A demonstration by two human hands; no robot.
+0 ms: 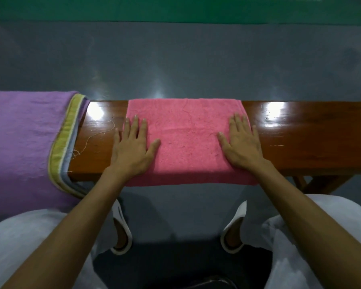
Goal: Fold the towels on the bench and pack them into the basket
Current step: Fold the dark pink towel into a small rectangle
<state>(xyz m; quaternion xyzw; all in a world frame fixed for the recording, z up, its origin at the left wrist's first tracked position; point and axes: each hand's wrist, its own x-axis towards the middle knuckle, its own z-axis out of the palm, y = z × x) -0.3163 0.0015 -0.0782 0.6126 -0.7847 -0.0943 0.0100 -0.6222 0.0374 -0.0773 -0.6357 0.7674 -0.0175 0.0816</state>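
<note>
both my hands lie flat, fingers straight, on the pink towel (188,140): left hand (131,147) on its left edge, little finger spilling onto the wood, right hand (243,143) on its right edge. nothing gripped, just pressing down. the towel is spread across the bench (304,138), near edge hanging over the front. i'd call this the smoothing step, either flattening before a fold or pressing one already made; can't tell how many layers. next move likely needs me to pinch one side's corners and carry that side over to meet the other, keeping edges lined up. purple towel (23,142) with a yellow-green band drapes over the bench's left end, just beside my left hand, not folded yet. no basket in view. bench is glossy brown wood with light glare and a loose thread. floor is grey, green strip at the far side. my white slippers below.
</note>
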